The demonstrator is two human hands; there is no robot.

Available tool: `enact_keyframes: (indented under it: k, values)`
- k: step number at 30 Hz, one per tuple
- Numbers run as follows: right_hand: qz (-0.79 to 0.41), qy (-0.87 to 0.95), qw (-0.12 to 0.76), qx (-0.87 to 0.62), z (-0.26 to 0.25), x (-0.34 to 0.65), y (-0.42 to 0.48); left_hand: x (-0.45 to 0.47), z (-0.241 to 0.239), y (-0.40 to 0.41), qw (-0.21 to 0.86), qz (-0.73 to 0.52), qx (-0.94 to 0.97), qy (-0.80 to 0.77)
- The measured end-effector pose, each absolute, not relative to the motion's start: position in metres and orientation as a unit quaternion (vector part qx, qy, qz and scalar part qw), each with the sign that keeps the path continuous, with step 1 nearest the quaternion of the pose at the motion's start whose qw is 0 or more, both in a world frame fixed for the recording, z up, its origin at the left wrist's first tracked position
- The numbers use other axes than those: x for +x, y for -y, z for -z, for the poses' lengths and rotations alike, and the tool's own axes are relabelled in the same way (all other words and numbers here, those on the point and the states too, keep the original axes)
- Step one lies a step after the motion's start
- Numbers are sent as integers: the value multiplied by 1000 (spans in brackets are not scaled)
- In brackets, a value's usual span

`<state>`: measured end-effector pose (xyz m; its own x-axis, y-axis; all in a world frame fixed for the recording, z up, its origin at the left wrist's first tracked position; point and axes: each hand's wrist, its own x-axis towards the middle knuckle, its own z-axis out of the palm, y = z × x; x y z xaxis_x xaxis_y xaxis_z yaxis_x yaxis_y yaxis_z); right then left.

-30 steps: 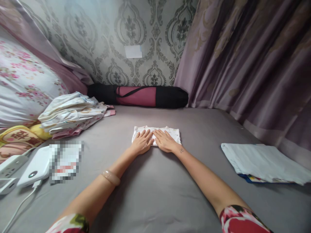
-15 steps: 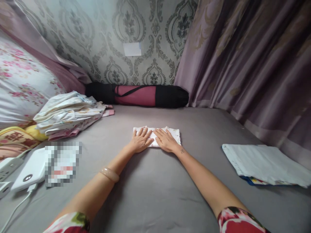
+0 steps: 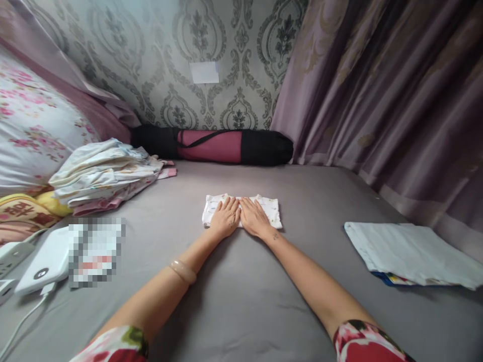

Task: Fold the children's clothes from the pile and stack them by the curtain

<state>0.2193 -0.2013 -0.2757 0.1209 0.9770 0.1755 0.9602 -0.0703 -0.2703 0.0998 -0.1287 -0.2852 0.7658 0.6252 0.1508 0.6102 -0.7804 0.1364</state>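
Note:
A folded white cloth garment [image 3: 272,207] with small printed marks lies flat on the grey bed sheet [image 3: 241,291]. My left hand [image 3: 225,217] rests flat on its left-middle part, fingers stretched out. Beside it, my right hand [image 3: 255,217] lies flat on the right-middle part, fingers extended too. The two hands touch or almost touch along their inner edges. They cover the middle of the cloth, while both its ends show.
Crumpled pale clothes [image 3: 105,171] lie at left by a floral pillow [image 3: 33,120]. Nearer are a white power bank [image 3: 49,261] with a cable and a blurred-out packet [image 3: 98,256]. A maroon-and-black roll bag [image 3: 211,146] lies along the wall. Folded pale fabric [image 3: 411,254] sits at right.
My left hand has slid right, toward the cloth's middle, and my right hand slightly left. The hands are now side by side, showing more of the cloth's left end.

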Motion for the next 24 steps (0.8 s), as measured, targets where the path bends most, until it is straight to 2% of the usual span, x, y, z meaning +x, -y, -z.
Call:
enact_keyframes:
  k: [6,12,16,24]
  values:
    - [-25,663,159,-731,279,223,201,99,287,127,41,-90,938,-331]
    - [-75,648,126,-747,263,218,198,94,275,109,125,-116,934,-314]
    - [-41,653,146,-742,256,200,191,88,270,108,103,-196,896,-385]
    - [-7,659,147,-738,275,180,186,79,276,122,86,-208,901,-372]
